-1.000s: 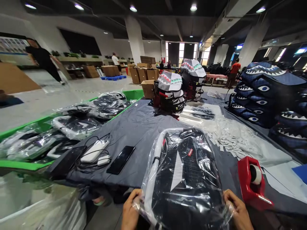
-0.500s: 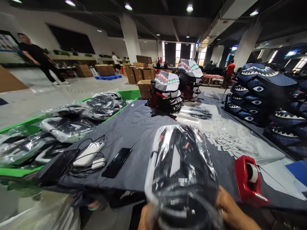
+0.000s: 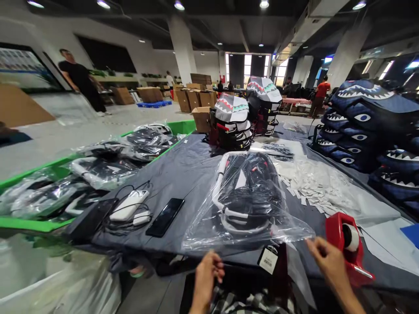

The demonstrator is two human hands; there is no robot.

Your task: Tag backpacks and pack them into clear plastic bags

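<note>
A black backpack (image 3: 255, 187) with white trim lies on the table inside a clear plastic bag (image 3: 203, 231), its loose mouth spread toward me. My right hand (image 3: 329, 259) pinches the right corner of the bag's mouth between thumb and fingers. Just below the mouth's left part is my left hand (image 3: 209, 270), fingers loosely curled and apart, with nothing visible in them. A white barcode tag (image 3: 268, 260) with a black top hangs at the table's front edge between my hands.
A red tape dispenser (image 3: 347, 248) stands beside my right hand. Left are a phone (image 3: 165, 217), a white charger with cables (image 3: 129, 205), and a green bin (image 3: 36, 224) of bagged backpacks. Stacked shark-face bags (image 3: 360, 117) and white slips (image 3: 310, 187) lie right.
The bagged backpack, held up at the front edge before, now lies flatter and farther back on the table. My left hand has come off it; my right has moved to the bag's corner.
</note>
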